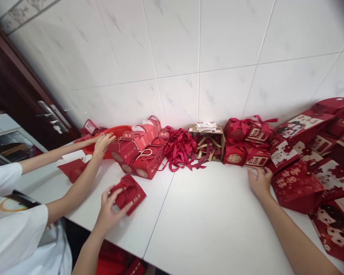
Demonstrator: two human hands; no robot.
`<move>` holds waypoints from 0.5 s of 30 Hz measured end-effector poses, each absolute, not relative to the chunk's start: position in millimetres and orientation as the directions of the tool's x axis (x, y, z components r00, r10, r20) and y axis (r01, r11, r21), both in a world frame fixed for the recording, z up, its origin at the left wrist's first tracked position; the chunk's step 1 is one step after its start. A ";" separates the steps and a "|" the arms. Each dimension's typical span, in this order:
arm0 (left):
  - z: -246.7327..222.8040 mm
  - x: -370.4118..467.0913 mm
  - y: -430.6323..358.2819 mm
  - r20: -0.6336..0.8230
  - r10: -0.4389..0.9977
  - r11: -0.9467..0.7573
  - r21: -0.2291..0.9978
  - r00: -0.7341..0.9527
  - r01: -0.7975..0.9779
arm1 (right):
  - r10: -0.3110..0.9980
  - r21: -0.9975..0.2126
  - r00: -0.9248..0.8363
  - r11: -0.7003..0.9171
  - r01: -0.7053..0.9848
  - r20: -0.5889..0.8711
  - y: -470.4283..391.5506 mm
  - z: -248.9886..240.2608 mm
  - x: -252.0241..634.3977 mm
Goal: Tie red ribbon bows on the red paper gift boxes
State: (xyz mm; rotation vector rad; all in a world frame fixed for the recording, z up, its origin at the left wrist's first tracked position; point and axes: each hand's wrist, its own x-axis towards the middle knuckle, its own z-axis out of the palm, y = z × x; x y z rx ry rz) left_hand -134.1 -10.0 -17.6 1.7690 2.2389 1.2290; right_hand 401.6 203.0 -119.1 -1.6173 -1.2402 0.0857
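Observation:
My left hand (111,210) grips a small red gift box (133,194) with a ribbon on top, over the left part of the white table. Thumb and fingers sit on either side of the box. On the right, my right hand (260,182) is at the front of a small stack of red gift boxes tied with bows (256,156). Its thumb and fingers are apart, and it holds nothing that I can see; whether the fingertips touch the lower box I cannot tell. Close beside that hand stands a larger red box with gold characters (298,185).
A co-worker in a white shirt (20,233) reaches into a red basin (119,131) at the left. Along the wall stand red boxes with cord handles (145,164), a heap of red ribbons (180,149) and a cardboard box of ribbon strips (222,141). Printed red packages (338,225) crowd the right side.

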 end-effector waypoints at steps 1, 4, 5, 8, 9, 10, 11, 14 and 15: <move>-22.1 -117.3 -20.6 0.419 0.876 -0.058 0.586 -0.240 0.808 | 0.740 -0.742 0.456 0.087 0.665 0.495 203.5 -118.9 401.1; -34.6 -61.3 -37.8 0.341 0.940 -0.242 0.600 0.030 0.763 | 0.749 -0.738 0.439 0.097 0.667 0.496 204.5 -117.9 401.4; -36.9 -43.7 -36.7 0.333 0.942 -0.238 0.599 0.032 0.764 | 0.752 -0.738 0.435 0.100 0.668 0.496 204.4 -117.2 402.0; -35.6 -0.7 -17.6 0.363 0.932 -0.237 0.598 0.005 0.766 | 0.757 -0.730 0.414 0.118 0.674 0.505 200.8 -111.7 402.7; -33.0 10.6 -9.2 0.349 0.936 -0.261 0.595 0.048 0.761 | 0.760 -0.721 0.397 0.133 0.680 0.514 198.3 -108.5 401.1; -30.0 20.9 -1.5 0.324 0.938 -0.300 0.590 0.121 0.749 | 0.767 -0.709 0.368 0.155 0.688 0.525 195.3 -104.6 397.8; -27.0 30.5 4.8 0.301 0.931 -0.352 0.583 0.207 0.732 | 0.780 -0.692 0.323 0.187 0.697 0.536 192.1 -100.0 392.3; -21.6 56.3 12.5 0.333 0.852 -0.523 0.503 0.404 0.688 | 0.840 -0.626 0.080 0.332 0.706 0.536 185.6 -83.5 361.3; -21.7 63.9 11.6 0.378 0.820 -0.569 0.450 0.430 0.689 | 0.856 -0.611 -0.015 0.382 0.694 0.517 185.7 -77.8 347.1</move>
